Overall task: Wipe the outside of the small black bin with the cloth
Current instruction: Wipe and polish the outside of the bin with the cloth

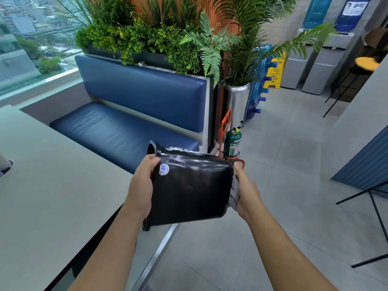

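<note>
**Light, glossy bin held in the air between two hands**

The small black bin [189, 185] lies on its side in mid-air, above the floor beside the surface [52, 185], with its sticker [164, 169] facing up. It looks like thin, stiff, light plastic, and its shine suggests it is slippery, so the rim is the surest place to hold it. The left hand [141, 185] takes it there, its grip curled round the rim end. The right hand [246, 190] has its grip closed on a bunched grey cloth [234, 194], which it presses against the base end. Its fingers are mostly hidden. Both forearms reach forward, wrists roughly level.
</note>
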A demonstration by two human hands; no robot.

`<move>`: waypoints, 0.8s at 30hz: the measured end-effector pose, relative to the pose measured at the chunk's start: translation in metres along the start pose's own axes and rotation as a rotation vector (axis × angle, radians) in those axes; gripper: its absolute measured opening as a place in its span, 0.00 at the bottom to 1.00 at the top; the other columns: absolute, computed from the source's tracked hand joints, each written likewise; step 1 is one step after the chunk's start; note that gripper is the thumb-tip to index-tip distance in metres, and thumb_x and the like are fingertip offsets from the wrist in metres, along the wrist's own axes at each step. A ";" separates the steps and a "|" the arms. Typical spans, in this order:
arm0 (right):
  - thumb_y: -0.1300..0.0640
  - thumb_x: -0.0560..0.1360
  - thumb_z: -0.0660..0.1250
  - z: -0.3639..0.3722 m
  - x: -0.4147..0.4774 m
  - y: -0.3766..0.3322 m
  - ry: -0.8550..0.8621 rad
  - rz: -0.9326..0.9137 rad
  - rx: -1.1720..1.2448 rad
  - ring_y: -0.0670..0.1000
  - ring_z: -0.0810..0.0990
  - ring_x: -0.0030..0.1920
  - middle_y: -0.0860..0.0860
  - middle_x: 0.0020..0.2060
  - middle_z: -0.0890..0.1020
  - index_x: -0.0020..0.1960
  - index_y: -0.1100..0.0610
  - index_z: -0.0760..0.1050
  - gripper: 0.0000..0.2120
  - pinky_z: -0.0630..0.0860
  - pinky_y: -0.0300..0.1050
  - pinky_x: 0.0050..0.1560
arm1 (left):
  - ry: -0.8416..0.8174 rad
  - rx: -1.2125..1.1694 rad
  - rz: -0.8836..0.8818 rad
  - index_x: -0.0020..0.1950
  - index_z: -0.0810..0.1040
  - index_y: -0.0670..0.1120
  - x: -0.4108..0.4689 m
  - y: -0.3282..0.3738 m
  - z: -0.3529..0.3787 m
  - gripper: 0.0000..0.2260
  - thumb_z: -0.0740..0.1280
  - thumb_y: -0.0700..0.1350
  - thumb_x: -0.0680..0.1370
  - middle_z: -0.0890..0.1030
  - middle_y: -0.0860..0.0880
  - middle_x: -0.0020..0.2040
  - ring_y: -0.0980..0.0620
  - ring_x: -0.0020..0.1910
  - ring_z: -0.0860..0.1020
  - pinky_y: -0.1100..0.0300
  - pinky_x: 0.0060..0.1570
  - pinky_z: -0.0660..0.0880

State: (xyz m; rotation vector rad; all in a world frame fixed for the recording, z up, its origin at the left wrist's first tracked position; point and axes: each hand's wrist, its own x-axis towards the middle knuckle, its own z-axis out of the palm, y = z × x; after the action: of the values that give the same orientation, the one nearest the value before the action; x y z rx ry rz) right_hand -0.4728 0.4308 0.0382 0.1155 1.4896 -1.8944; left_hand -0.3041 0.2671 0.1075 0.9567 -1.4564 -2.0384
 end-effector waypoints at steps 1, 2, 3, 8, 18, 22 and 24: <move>0.41 0.81 0.66 0.002 -0.002 0.003 0.021 -0.007 -0.007 0.53 0.88 0.51 0.53 0.51 0.89 0.59 0.55 0.85 0.20 0.82 0.53 0.60 | 0.021 -0.059 -0.035 0.62 0.83 0.38 -0.001 0.001 0.004 0.23 0.62 0.57 0.83 0.86 0.38 0.58 0.38 0.56 0.84 0.40 0.64 0.78; 0.41 0.80 0.68 0.002 -0.001 0.006 0.034 -0.024 -0.020 0.54 0.88 0.54 0.53 0.51 0.89 0.57 0.55 0.86 0.19 0.81 0.55 0.63 | 0.045 -0.085 -0.073 0.63 0.84 0.39 -0.002 0.001 0.007 0.29 0.61 0.63 0.83 0.87 0.39 0.58 0.38 0.57 0.85 0.40 0.64 0.79; 0.40 0.79 0.68 0.002 -0.002 0.010 0.041 -0.041 -0.035 0.54 0.87 0.55 0.53 0.52 0.89 0.56 0.55 0.86 0.19 0.81 0.55 0.64 | 0.076 -0.072 -0.106 0.61 0.86 0.41 -0.003 0.003 0.008 0.31 0.60 0.67 0.82 0.88 0.39 0.57 0.38 0.56 0.87 0.41 0.63 0.80; 0.48 0.78 0.70 -0.011 0.001 0.025 0.024 -0.075 -0.002 0.46 0.81 0.34 0.50 0.37 0.83 0.47 0.55 0.83 0.11 0.77 0.44 0.37 | 0.094 0.096 -0.200 0.54 0.87 0.43 0.005 0.005 0.003 0.21 0.63 0.59 0.85 0.89 0.44 0.44 0.48 0.37 0.88 0.57 0.37 0.83; 0.57 0.79 0.69 -0.009 0.005 0.043 0.107 -0.145 -0.090 0.53 0.85 0.47 0.52 0.45 0.87 0.55 0.55 0.86 0.08 0.81 0.46 0.49 | 0.195 0.052 -0.170 0.52 0.84 0.45 0.004 0.005 -0.007 0.19 0.69 0.57 0.69 0.87 0.46 0.53 0.40 0.50 0.84 0.47 0.55 0.80; 0.54 0.77 0.68 -0.004 0.002 0.038 0.159 -0.169 -0.133 0.57 0.85 0.56 0.55 0.48 0.87 0.47 0.49 0.86 0.08 0.80 0.57 0.62 | 0.237 0.177 -0.203 0.62 0.85 0.59 0.008 0.007 -0.005 0.35 0.62 0.81 0.68 0.87 0.51 0.60 0.41 0.59 0.85 0.37 0.58 0.82; 0.54 0.77 0.68 -0.005 0.000 0.033 0.168 -0.143 -0.092 0.58 0.84 0.51 0.58 0.45 0.86 0.43 0.51 0.86 0.08 0.80 0.54 0.59 | 0.182 0.212 -0.275 0.65 0.84 0.57 0.006 0.010 -0.008 0.34 0.61 0.79 0.73 0.87 0.49 0.61 0.40 0.58 0.86 0.42 0.56 0.83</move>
State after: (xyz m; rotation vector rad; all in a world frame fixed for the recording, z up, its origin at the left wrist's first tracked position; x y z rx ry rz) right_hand -0.4554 0.4324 0.0094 0.1314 1.7369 -1.9650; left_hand -0.3021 0.2543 0.1136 1.4607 -1.5334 -1.9425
